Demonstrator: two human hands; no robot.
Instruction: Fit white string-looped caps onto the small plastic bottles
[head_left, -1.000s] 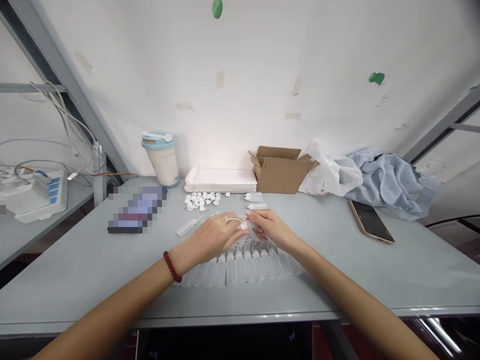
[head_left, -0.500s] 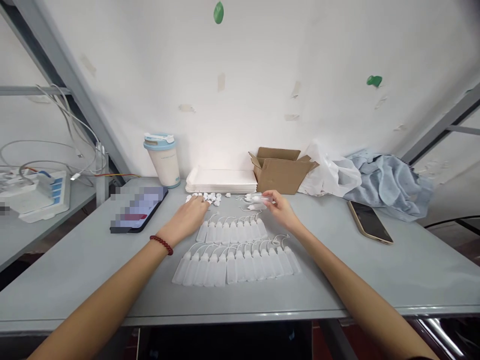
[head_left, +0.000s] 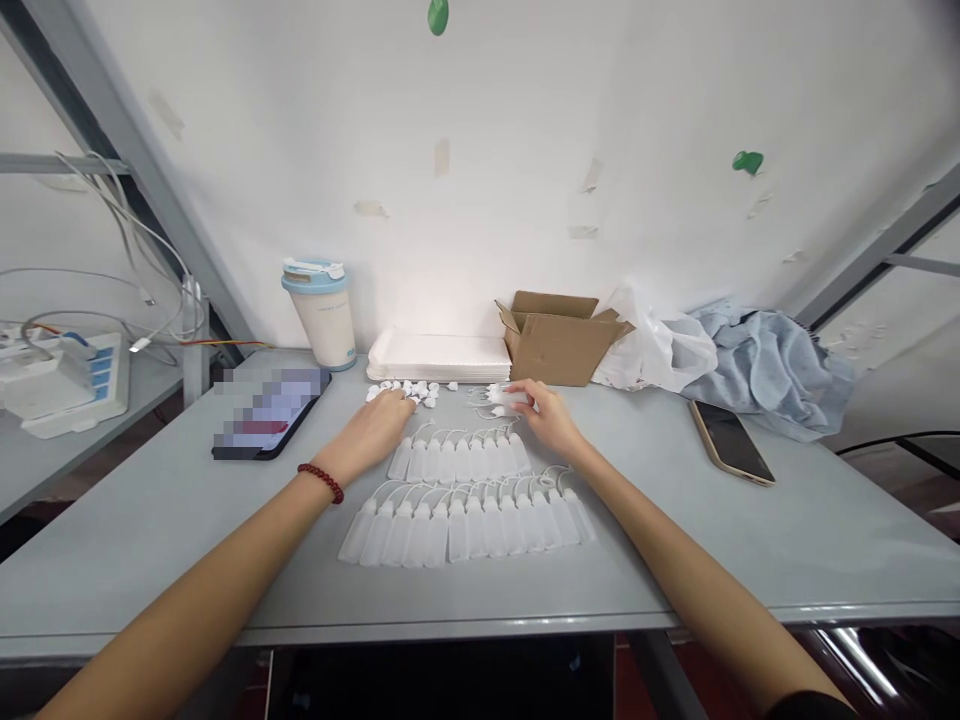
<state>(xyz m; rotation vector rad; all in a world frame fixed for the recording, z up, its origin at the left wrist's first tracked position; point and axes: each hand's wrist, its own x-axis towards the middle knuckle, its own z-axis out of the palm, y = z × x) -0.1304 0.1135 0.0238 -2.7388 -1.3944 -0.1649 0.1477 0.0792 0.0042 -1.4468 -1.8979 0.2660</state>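
My left hand (head_left: 382,420) is over the near edge of a heap of small white caps (head_left: 433,390), its fingers bent down and closed together. The fingertips are partly hidden, so what they pinch does not show. My right hand (head_left: 551,418) has thumb and fingers on either side of a small translucent plastic bottle (head_left: 514,397), which lies level at the back of the table. Another white-tipped bottle (head_left: 498,411) lies just in front of it. Nearer me lie two rows of similar bottles with white string loops, a back row (head_left: 459,460) and a longer front row (head_left: 472,530).
Behind the caps lies a stack of white packs (head_left: 439,357) beside an open cardboard box (head_left: 559,348). A lidded cup (head_left: 324,320) and a phone (head_left: 274,415) are at left. Rightward are a white plastic bag (head_left: 652,350), bluish cloth (head_left: 772,365) and another phone (head_left: 731,442).
The view has shifted slightly. My right hand's fingers have slid a little left along the bottle. My left hand stays at the caps.
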